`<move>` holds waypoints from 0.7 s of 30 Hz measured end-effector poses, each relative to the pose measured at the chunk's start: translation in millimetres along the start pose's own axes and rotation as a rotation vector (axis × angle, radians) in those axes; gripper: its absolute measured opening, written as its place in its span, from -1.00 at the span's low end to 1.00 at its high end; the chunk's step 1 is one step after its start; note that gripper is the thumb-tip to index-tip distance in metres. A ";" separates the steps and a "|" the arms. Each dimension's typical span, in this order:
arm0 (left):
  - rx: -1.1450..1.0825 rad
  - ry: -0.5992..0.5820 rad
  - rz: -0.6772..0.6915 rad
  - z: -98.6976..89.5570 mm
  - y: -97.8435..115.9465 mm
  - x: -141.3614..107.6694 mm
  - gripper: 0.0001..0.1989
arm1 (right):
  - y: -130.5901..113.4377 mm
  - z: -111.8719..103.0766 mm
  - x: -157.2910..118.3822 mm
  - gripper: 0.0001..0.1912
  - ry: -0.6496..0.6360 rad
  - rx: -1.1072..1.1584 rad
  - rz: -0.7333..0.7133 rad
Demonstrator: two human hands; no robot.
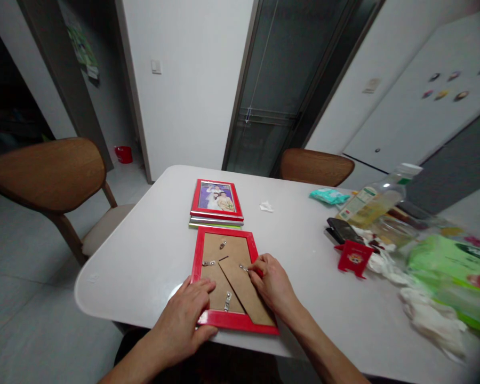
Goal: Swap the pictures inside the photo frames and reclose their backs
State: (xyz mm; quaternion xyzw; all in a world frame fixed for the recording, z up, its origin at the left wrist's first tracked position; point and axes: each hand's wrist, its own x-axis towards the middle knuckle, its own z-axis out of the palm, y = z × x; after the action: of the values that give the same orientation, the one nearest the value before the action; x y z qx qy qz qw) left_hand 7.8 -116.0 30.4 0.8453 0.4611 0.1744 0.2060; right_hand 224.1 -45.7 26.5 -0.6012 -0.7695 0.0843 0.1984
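Note:
A red picture frame [240,321] lies face down near the table's front edge, its brown backing board [214,288] and stand leg [250,296] showing. Several metal clips sit around the board. My left hand [186,317] rests on the frame's lower left side, fingers apart on its edge and the board. With closed fingertips, my right hand [270,282] pinches at the right metal clip [244,268]. Just beyond lies a stack of frames, the top one a red frame [217,200] with a photo facing up.
On the white table [144,256] are a crumpled tissue [266,206], a bottle [378,197], a dark phone [344,230], a red stand [355,258], a teal packet [328,196] and a green package [456,277]. Wooden chairs stand left [48,173] and behind [316,166].

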 end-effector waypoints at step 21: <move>-0.079 0.021 -0.028 -1.8 2.9 -0.7 -0.63 | -72.5 26.1 35.1 -0.77 -0.149 0.012 -0.352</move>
State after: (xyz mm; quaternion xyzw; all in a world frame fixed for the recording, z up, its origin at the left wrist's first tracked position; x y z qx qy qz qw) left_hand 8.6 -117.7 33.3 0.8281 0.4678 0.1984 0.2367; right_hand 141.8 -28.2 36.7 -0.4480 -0.8749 0.0972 0.1563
